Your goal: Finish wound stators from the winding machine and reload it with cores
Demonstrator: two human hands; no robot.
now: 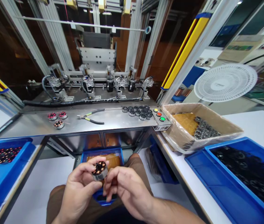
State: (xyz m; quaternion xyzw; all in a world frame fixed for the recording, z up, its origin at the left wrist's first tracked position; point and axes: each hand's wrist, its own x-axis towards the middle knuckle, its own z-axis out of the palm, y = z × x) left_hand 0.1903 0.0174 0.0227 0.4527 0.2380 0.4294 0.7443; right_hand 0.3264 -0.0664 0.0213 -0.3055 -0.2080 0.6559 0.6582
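Observation:
My left hand [79, 188] and my right hand [124, 189] are together over my lap, both gripping one small round motor stator [100, 170] with copper windings and a silver rim. The left fingers curl around its left side, while the right fingertips pinch its right and lower edge. Under the hands sits a small blue bin [104, 155] with a brown sheet in it.
On the steel bench lie three wound stators [57, 119], green-handled pliers [91, 117], a cluster of unwound stators [138, 112] and coloured buttons [159, 114]. A cardboard box [216, 123] and blue tray [218, 183] stand right, another blue tray [3, 174] left, a white fan [225, 82] behind.

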